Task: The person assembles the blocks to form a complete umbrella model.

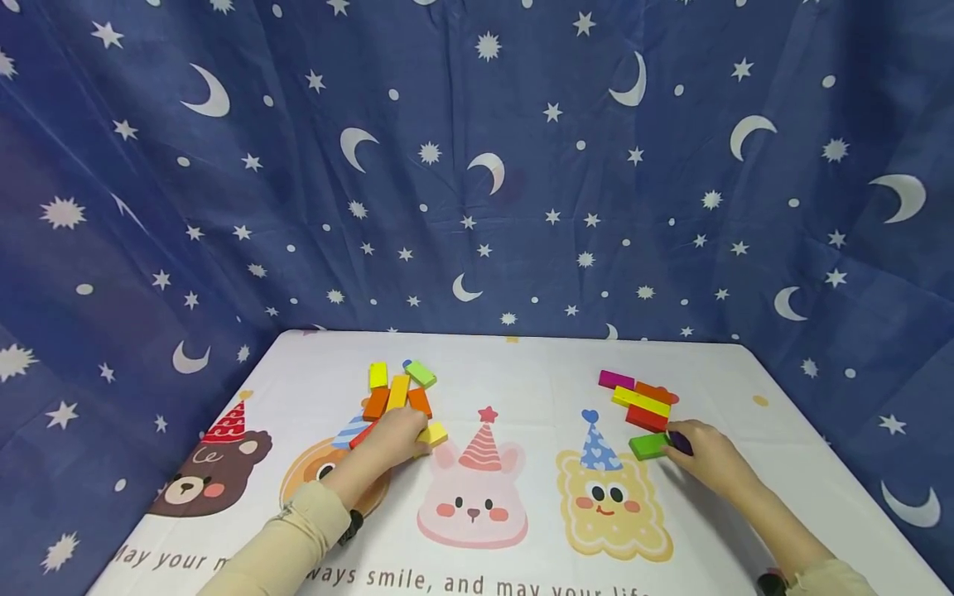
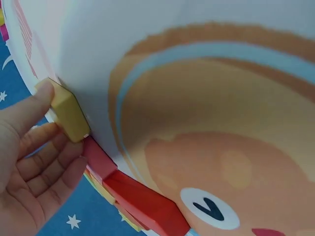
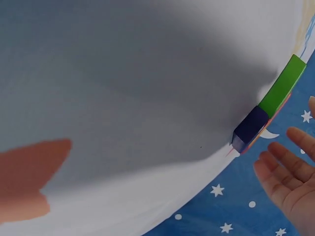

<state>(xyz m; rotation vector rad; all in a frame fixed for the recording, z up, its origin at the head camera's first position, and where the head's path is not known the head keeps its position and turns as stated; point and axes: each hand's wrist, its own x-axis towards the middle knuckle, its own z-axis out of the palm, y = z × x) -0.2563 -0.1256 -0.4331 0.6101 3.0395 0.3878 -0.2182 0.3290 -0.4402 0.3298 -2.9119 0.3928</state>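
In the head view my left hand (image 1: 401,434) is at the front of the left group of coloured blocks. It pinches a yellow block (image 2: 69,110), thumb on one end and fingers at the side; a red block (image 2: 142,201) lies close by. My right hand (image 1: 708,458) is beside the right group, next to a dark blue-purple block (image 3: 250,130). That block touches the end of a green block (image 1: 648,446). In the right wrist view the fingers (image 3: 290,164) look spread and apart from the dark block.
Orange blocks (image 1: 376,404), a light green block (image 1: 421,373) and another yellow one (image 1: 378,375) lie behind the left hand. Red (image 1: 647,418), long yellow (image 1: 641,401) and magenta (image 1: 616,379) blocks lie at right. A starry blue curtain (image 1: 514,232) hangs behind the white tablecloth (image 1: 507,372).
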